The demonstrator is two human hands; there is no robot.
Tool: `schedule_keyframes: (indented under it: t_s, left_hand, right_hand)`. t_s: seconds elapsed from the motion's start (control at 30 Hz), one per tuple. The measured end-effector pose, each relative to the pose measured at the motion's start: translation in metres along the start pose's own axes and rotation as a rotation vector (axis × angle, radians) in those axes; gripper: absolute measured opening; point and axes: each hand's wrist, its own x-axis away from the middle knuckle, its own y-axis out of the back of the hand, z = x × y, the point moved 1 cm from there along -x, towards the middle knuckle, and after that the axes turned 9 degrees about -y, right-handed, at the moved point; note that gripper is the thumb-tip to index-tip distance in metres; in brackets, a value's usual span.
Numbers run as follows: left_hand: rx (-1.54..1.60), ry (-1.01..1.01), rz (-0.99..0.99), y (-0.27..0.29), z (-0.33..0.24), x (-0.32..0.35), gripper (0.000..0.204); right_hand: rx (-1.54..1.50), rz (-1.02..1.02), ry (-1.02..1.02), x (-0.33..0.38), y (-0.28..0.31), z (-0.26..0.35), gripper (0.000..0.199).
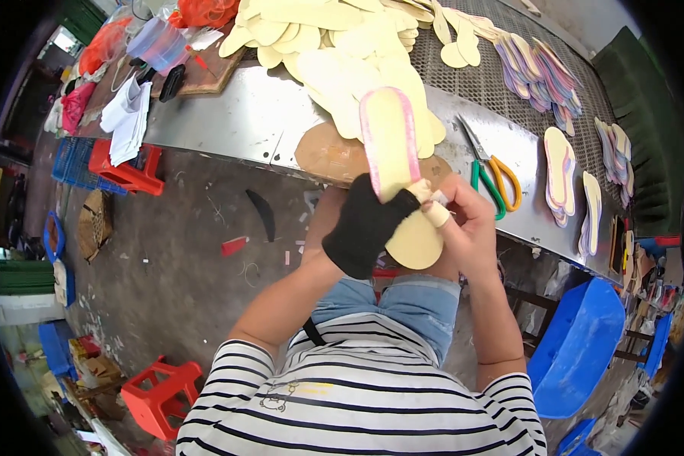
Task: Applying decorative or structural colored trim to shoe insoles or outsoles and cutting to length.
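In my left hand (368, 228), which wears a black fingerless glove, is a pale yellow insole (390, 140) with a pink strip along its upper edge. The thumb lies across the insole's middle and the fingers wrap behind it. My right hand (467, 224) is pinched at the insole's right edge, close to the left thumb; pale tape wraps its thumb. Whatever lies between those fingertips is too small to make out. Scissors (490, 171) with one green and one orange handle rest on the metal table (213, 114), right of the insole.
A big heap of yellow insoles (334, 38) covers the table ahead. Stacks of edged insoles (558, 175) lie at the right, some on dark mesh (463, 80). Red stools (159, 399) stand on the left; a blue tub (577, 349) is at the lower right. White cloth (127, 118) hangs over the table edge.
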Motion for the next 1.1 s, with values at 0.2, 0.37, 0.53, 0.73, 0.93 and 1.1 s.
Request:
schedule_keyframes:
  t_s: [0.2, 0.37, 0.53, 0.73, 0.93, 1.1]
  left_hand:
    - [-0.073, 0.006, 0.160, 0.009, -0.010, -0.003, 0.029]
    - [-0.241, 0.015, 0.367, -0.003, -0.006, 0.012, 0.032]
    - [-0.090, -0.097, 0.256, -0.009, -0.023, -0.003, 0.026]
    - [-0.232, -0.289, 0.173, -0.005, -0.031, -0.017, 0.024]
    - [-0.263, -0.359, 0.155, 0.001, -0.031, -0.022, 0.021]
    - [-0.352, -0.345, 0.152, 0.002, -0.032, -0.026, 0.017]
  right_hand:
    - [0.185, 0.136, -0.028, 0.004, 0.011, -0.004, 0.016]
    - [-0.029, 0.036, -0.045, -0.036, 0.034, 0.040, 0.013]
    - [0.349, 0.030, 0.219, -0.038, 0.031, 0.046, 0.017]
    - [0.055, -0.079, 0.041, -0.026, 0.015, 0.034, 0.015]
    - [0.113, -0.022, 0.105, -0.018, 0.007, 0.026, 0.013]
    - [-0.011, 0.039, -0.044, -0.009, 0.002, 0.023, 0.010]
